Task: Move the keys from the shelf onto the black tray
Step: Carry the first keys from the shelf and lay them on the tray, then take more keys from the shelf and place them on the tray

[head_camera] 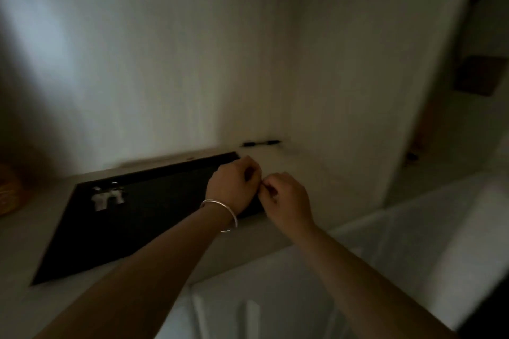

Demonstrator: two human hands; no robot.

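Colours I see on the pale shelf (289, 168)

Flat black tray (154, 217), silvery-white keys (107, 197), black pen (260, 143) far right, silver bangle (224, 213).

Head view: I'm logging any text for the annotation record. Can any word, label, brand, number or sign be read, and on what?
None can be read.
keys on the black tray: too blurred to tell any marking.
pen by the wall: too small and dark.
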